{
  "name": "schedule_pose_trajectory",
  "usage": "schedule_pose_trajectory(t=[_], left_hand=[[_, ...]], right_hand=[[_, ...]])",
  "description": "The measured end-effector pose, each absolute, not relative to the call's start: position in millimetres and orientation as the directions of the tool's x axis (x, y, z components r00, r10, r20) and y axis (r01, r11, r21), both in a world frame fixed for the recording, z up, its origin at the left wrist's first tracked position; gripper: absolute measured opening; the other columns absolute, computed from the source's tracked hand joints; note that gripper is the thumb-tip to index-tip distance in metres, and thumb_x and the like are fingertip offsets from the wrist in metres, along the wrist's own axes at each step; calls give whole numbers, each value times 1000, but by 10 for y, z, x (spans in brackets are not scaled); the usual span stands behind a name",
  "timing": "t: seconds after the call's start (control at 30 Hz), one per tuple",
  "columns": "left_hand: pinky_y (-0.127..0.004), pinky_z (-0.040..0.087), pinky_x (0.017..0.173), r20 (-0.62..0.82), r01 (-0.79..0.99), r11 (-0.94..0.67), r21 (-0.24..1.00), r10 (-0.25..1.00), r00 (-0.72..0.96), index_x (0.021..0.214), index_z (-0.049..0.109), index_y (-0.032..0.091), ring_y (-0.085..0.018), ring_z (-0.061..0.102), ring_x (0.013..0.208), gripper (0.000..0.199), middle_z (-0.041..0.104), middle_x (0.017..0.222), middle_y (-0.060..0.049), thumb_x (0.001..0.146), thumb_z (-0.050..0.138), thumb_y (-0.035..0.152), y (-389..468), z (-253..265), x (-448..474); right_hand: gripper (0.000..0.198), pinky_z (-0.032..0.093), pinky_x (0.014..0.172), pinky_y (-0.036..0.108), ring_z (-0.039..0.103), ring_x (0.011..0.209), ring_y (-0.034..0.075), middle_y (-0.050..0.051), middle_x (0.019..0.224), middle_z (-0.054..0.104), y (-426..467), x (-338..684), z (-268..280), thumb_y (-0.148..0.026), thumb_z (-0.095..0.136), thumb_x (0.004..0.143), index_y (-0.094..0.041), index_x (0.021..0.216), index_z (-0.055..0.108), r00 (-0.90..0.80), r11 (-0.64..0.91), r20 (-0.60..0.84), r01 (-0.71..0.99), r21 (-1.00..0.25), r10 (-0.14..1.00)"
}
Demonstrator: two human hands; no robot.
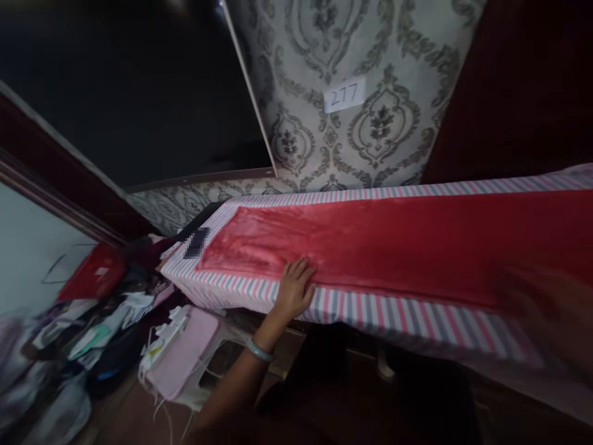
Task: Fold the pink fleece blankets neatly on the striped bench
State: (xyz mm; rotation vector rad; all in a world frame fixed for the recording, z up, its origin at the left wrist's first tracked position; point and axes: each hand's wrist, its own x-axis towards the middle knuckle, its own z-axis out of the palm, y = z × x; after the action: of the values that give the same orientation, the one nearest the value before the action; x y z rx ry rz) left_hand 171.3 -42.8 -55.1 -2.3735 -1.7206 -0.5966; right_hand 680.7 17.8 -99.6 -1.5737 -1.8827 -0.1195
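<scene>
Head view: left hand [294,289], fingers spread flat and gripping nothing, presses the near edge of a red cloth [398,244] laid along a striped board [352,309]; right hand [551,309] is blurred, grip indiscernible.

The red cloth [398,244] lies flat and long on the striped board [370,312], stretching toward three o'clock

A long cloth [393,247] lies on the ironing board [370,312], which serves as landmark. The left hand [294,287] rests on the cloth's near edge. Behind the board stands a wall carrying a number tag [344,94]. Left of the board and lower, a cluttered pile [92,334] sits beside a power strip [162,340].
</scene>
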Motion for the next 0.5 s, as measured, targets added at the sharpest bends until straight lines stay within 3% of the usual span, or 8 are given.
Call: schedule_pose_trajectory(t=[0.07, 0.13, 0.23, 0.37, 0.5], left_hand=[[-60, 38, 118, 427, 957, -269, 112, 882, 198, 137, 60, 19, -31, 51, 139, 42, 58, 146, -17, 99, 46, 29, -489, -532, 1431], [-59, 41, 114, 432, 978, -181, 102, 894, 120, 133, 63, 17, -32, 55, 134, 40, 61, 141, -18, 97, 47, 27, -526, -502, 1082], [-56, 44, 112, 391, 991, -102, 81, 918, 63, 126, 67, 17, -33, 57, 131, 38, 64, 138, -18, 93, 53, 25, -523, -469, 593], [-50, 48, 109, 326, 982, -176, 61, 934, 147, 126, 69, 20, -30, 59, 129, 37, 65, 137, -15, 92, 54, 22, -449, -431, 258], [-46, 49, 108, 310, 976, -217, 19, 929, 201, 120, 70, 17, -28, 64, 121, 36, 70, 127, -15, 94, 45, 17, -414, -393, 189]], right_hand=[[40, 51, 104, 60, 63, 121, 37, 7, 123, 70, 123, 6372, -937, -54, 41, 89, -40, 117, 67, -187, 439, 553, 820, -368, 812], [37, 54, 101, 61, 66, 117, 37, 6, 120, 72, 65, 6074, -900, -54, 45, 90, -38, 112, 70, -239, 504, 550, 767, -398, 800], [39, 56, 98, 58, 68, 114, 36, 7, 122, 73, 20, 5829, -887, -54, 48, 90, -33, 112, 73, -280, 536, 535, 737, -412, 797], [42, 58, 96, 56, 70, 110, 36, 10, 122, 73, 40, 5707, -899, -51, 48, 91, -27, 113, 75, -344, 574, 529, 735, -362, 775], [37, 59, 90, 55, 73, 100, 35, 11, 108, 77, 65, 5685, -885, -42, 43, 92, -25, 98, 76, -283, 519, 536, 774, -362, 795]])
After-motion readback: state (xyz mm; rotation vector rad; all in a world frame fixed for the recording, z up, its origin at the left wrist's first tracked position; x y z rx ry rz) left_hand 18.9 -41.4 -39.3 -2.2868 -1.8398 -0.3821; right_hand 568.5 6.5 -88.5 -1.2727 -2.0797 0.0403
